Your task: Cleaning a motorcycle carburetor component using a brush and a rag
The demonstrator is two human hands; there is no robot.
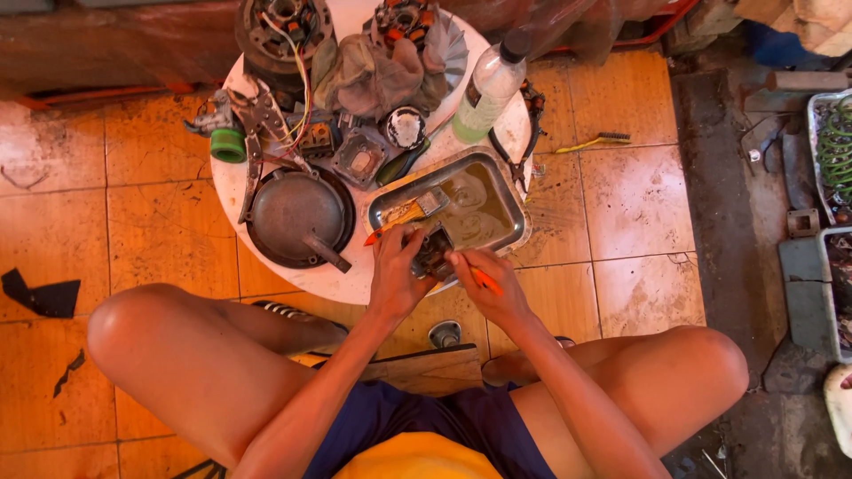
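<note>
Here the left hand (pixel 397 266) grips a small dark metal part (pixel 433 255) over the near rim of the steel tray (pixel 510 191) of murky liquid, the right hand (pixel 484 284) pinching an orange-handled tool (pixel 484 280) against it; best kept low so drips land in the tray.

The small dark metal part (pixel 432 253) is mostly covered by the left hand (pixel 397 270) and right hand (pixel 484 288), so its shape cannot be told. The thin orange-handled tool (pixel 485 281) shows only its handle end; its tip is hidden between the fingers. The dark wound motor stator (pixel 282 25) is cut off by the top edge. The grey tray of green coiled wire (pixel 834 151) runs off the right edge. The crumpled grey rag (pixel 377 75) hides whatever lies beneath it
</note>
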